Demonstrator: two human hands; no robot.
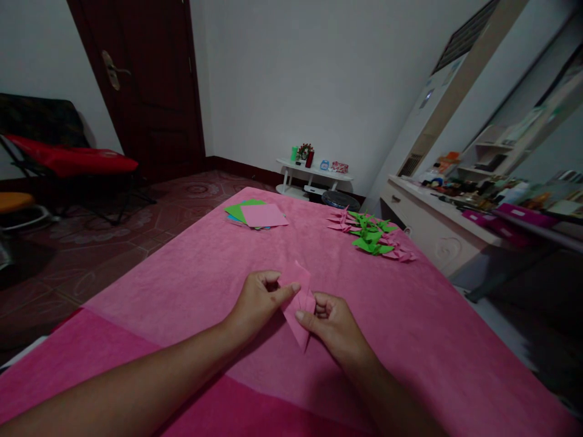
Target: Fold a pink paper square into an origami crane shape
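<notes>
A folded sheet of pink origami paper (298, 331) is held between both hands above the pink cloth, its narrow point toward me. My left hand (260, 298) pinches its left upper side, with the thumb lying across the front. On the right edge, my right hand (334, 321) grips the paper between thumb and curled fingers. Crease lines and layered flaps show near the thumbs. The fingertips behind the paper are hidden.
A pink cloth (191, 285) covers the table. Loose square papers (264, 215) in pink, green and blue lie at the far left. Several folded green and pink paper cranes (371, 233) sit at the far right. Beyond stands a cluttered dresser (437, 218).
</notes>
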